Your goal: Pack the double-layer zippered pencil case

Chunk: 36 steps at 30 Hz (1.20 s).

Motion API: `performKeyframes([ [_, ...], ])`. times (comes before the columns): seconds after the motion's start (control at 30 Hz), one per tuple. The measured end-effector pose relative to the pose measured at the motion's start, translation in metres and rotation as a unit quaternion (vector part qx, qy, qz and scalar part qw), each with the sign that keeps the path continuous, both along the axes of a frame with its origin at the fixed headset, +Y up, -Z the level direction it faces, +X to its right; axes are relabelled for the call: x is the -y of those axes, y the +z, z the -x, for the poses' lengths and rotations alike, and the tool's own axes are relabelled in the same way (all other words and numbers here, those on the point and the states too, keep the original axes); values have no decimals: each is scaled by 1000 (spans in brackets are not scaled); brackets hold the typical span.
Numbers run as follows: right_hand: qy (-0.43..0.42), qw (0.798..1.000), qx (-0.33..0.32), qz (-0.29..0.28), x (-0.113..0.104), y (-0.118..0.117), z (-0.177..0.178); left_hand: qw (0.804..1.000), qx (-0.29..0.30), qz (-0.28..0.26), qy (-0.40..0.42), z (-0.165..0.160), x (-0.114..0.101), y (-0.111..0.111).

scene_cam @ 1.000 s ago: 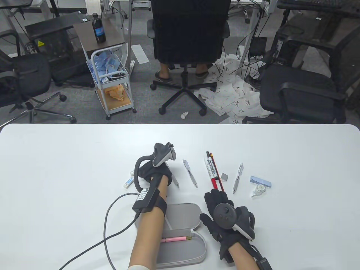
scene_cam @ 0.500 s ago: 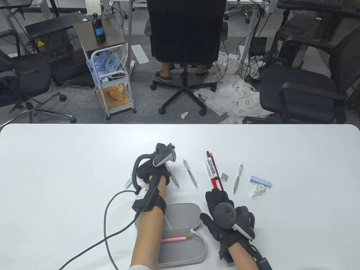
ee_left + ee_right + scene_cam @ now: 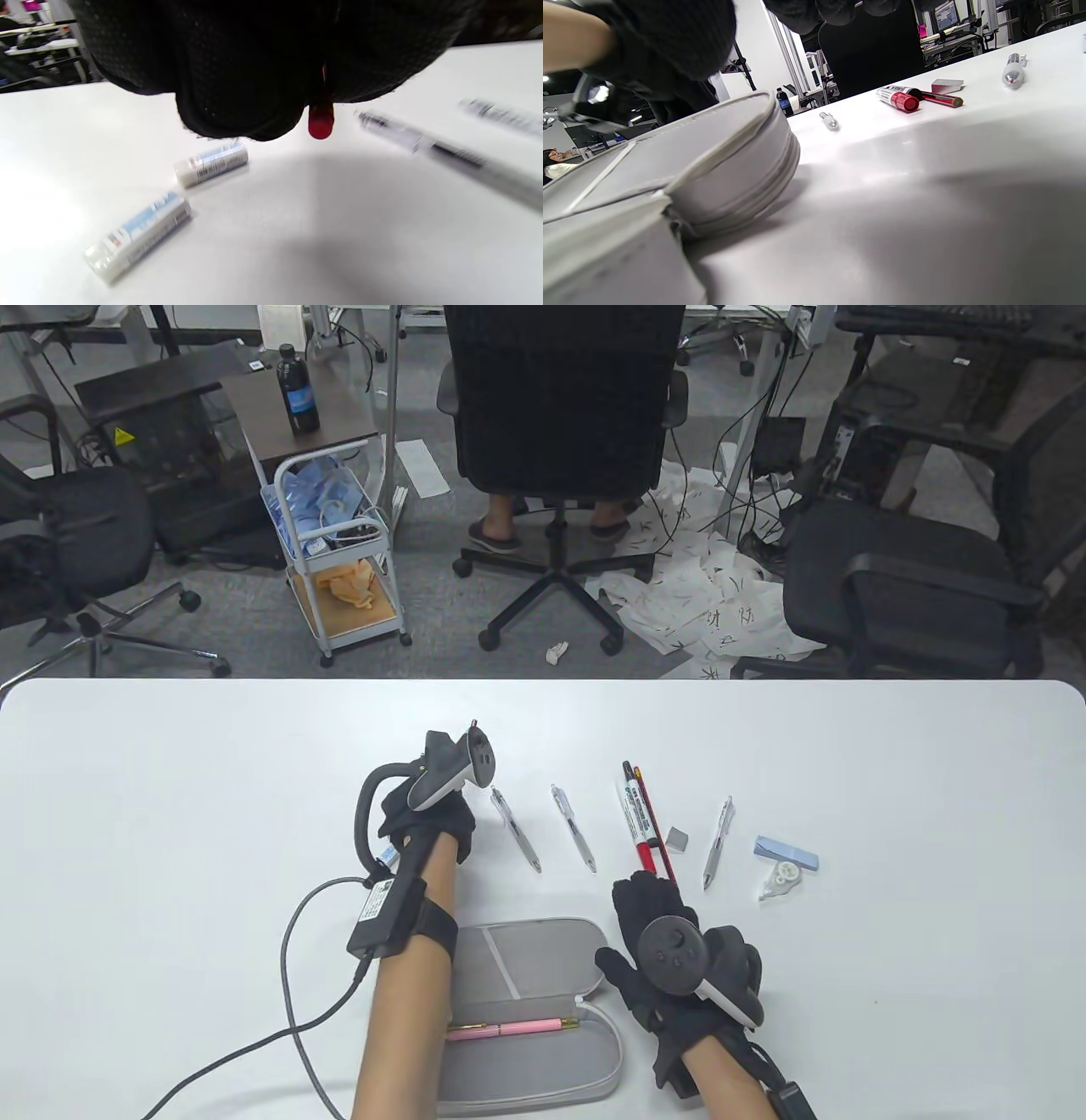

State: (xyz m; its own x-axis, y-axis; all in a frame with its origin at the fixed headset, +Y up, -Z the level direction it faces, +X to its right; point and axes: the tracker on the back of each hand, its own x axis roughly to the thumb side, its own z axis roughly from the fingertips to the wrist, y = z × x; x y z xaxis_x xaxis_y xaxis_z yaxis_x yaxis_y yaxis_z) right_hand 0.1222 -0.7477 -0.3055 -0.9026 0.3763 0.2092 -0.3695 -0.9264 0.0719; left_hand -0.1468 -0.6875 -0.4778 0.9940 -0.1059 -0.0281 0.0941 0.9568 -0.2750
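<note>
The grey pencil case lay open at the tabletop's near edge. The left hand hovered over two erasers — grip unclear; the right hand rested flat, empty, probably steadying it.

Your left hand covers one eraser; your forearm hides part of the pencil case, and both pens blur at the wrist.

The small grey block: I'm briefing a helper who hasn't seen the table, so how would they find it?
On the white table, look right of centre, where the red-capped marker lies. Just right of it, before the next clear pen, sits the small grey block: the only short, squarish piece among long pens.
</note>
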Motion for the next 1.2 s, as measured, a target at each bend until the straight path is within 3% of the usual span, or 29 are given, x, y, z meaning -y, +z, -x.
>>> performKeyframes([
  [0.07, 2, 1000, -1, 2, 0, 0, 1, 996, 80, -22, 12, 0, -17, 25],
  [0.13, 6, 1000, 0, 3, -1, 0, 1, 990, 139, -11, 36, 1, -27, 53],
  [0.23, -1, 1000, 6, -1, -3, 0, -2, 976, 202, -20, 85, 5, -34, 94],
  [0.37, -3, 1000, 14, -15, -7, 2, -5, 954, 289, 11, 75, 8, -24, 154],
  [0.43, -5, 1000, 17, -17, -9, 2, -7, 933, 353, 48, 58, 4, -13, 181],
  [0.57, -10, 999, 28, -21, -11, 0, -11, 917, 378, 119, 47, -5, 12, 215],
  [0.8, 1, 1000, 28, -8, -7, 1, -14, 918, 377, 121, -15, -13, 32, 225],
  [0.9, 2, 999, 31, -9, -8, 0, -12, 920, 379, 93, -23, -14, 31, 225],
  [1.0, 7, 1000, 22, -12, -8, 1, -9, 941, 337, 28, 7, 1, 11, 217],
  [1.1, 12, 1000, 13, -20, -11, 2, -5, 963, 245, -115, -1, 29, -11, 208],
  [1.2, 17, 999, 7, -26, -13, 4, -1, 975, 156, -158, -12, 58, -18, 199],
])
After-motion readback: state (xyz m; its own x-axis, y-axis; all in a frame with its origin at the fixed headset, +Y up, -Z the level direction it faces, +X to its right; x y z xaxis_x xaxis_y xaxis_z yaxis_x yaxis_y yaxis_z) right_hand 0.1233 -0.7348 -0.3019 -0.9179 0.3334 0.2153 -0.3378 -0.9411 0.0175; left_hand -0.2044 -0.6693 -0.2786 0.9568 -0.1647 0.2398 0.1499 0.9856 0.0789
